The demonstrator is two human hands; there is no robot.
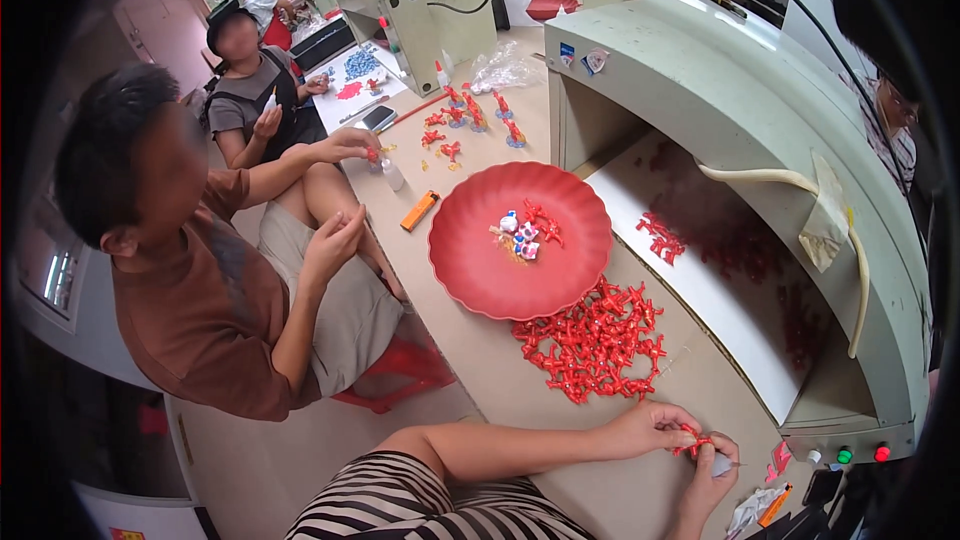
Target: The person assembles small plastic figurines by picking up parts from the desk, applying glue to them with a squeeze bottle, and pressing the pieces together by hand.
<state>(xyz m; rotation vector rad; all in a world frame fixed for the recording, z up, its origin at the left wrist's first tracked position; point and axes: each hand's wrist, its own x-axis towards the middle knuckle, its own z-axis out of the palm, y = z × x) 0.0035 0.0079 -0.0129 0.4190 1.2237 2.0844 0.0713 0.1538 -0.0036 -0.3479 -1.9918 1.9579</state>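
At the table's near right edge, my left hand (652,431) pinches a small red plastic figure (690,443) between thumb and fingertips. My right hand (706,488) is closed around a small whitish bottle (722,464) with a thin needle-like tip pointing right; its thumb also touches the figure. Much of the bottle is covered by the fingers. Just beyond my hands lies a pile of similar red figures (590,345). A red scalloped bowl (465,275) stands behind the pile, holding a few red figures and small white-and-blue pieces.
To the right a pale green arched machine (700,50) has red figures (662,238) on its white bed. A co-worker (200,290) sits at left, one hand at a figure. An orange box cutter (420,210), white bottle (392,174) and assembled red figures (474,112) lie farther off.
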